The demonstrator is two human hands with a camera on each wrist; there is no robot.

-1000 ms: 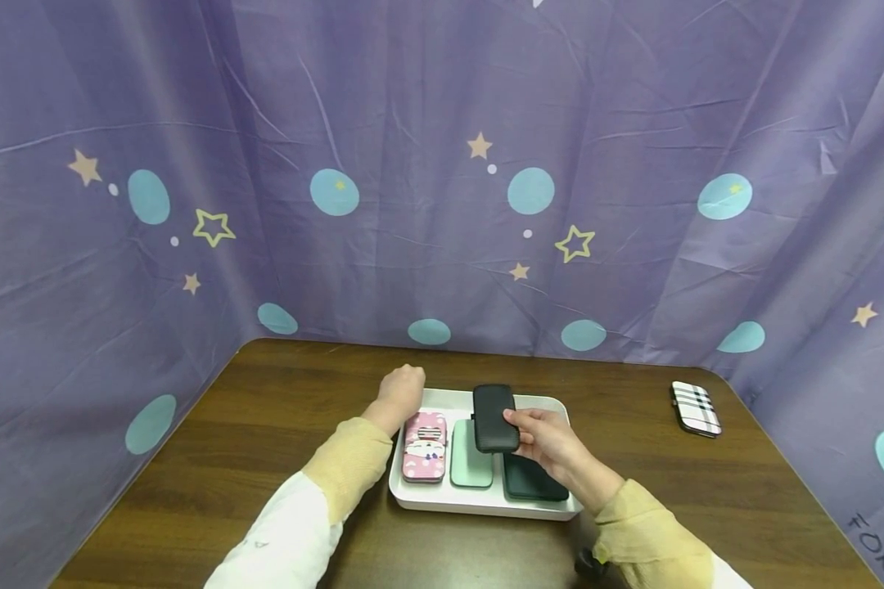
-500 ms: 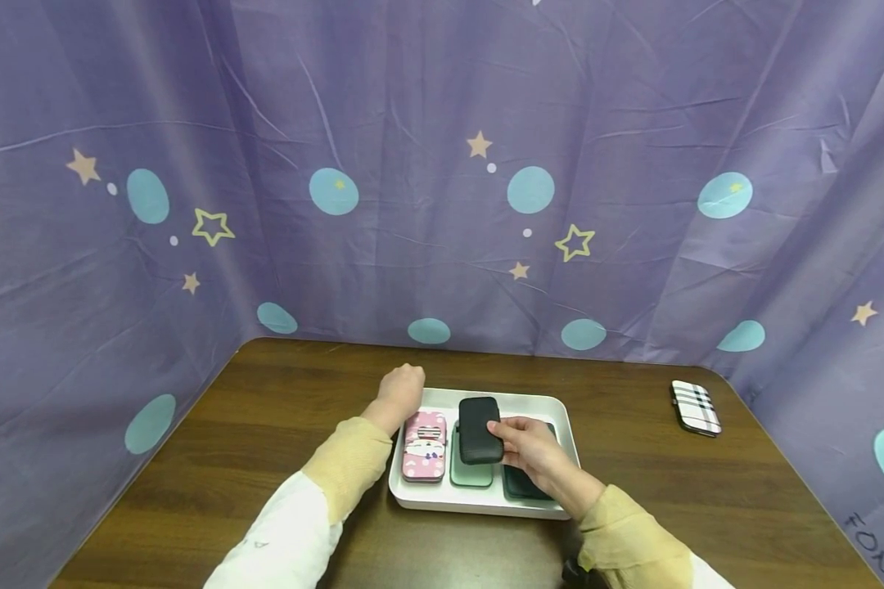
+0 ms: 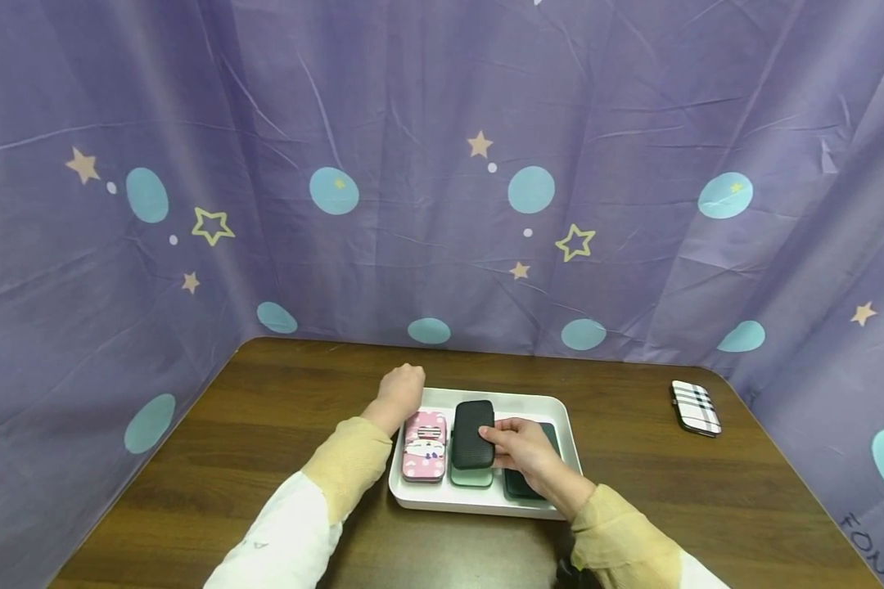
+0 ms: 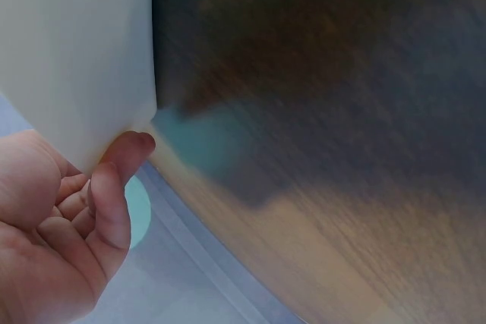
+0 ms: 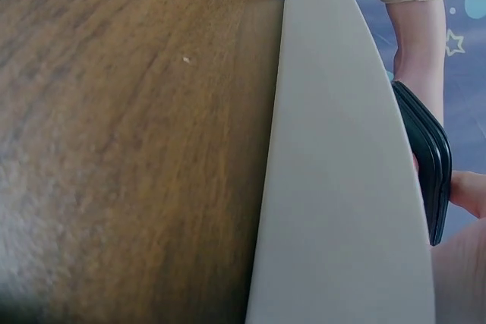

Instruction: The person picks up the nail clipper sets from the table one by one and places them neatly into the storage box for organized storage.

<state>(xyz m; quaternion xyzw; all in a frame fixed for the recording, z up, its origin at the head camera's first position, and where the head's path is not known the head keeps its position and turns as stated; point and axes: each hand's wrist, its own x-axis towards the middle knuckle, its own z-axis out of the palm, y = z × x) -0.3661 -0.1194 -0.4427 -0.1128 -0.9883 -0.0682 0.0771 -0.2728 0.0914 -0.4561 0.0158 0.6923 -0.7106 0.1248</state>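
My right hand [image 3: 523, 450] holds a slim black case [image 3: 473, 433], thumb on top, above a mint-green case [image 3: 471, 477] and mostly covering it. The right wrist view shows the black case [image 5: 427, 161] edge-on beyond the tray wall. A white tray [image 3: 479, 505] holds the mint-green case, a pink case [image 3: 424, 458] with a cartoon cat, and a dark green case [image 3: 521, 484] partly behind my right hand. My left hand [image 3: 403, 388] is at the tray's far left corner; in the left wrist view, its curled fingers [image 4: 114, 210] pinch the tray's edge [image 4: 91, 51].
A white plaid case [image 3: 696, 407] lies on the brown wooden table [image 3: 633, 433] near the right edge. A purple curtain [image 3: 442, 164] with stars and dots hangs behind the table and along both sides. Something small and black [image 3: 570, 573] sits under the right wrist.
My right hand has carried the black case left and nearer, from between the mint-green and dark green cases to over the mint-green one. My left hand and the tray stay put.
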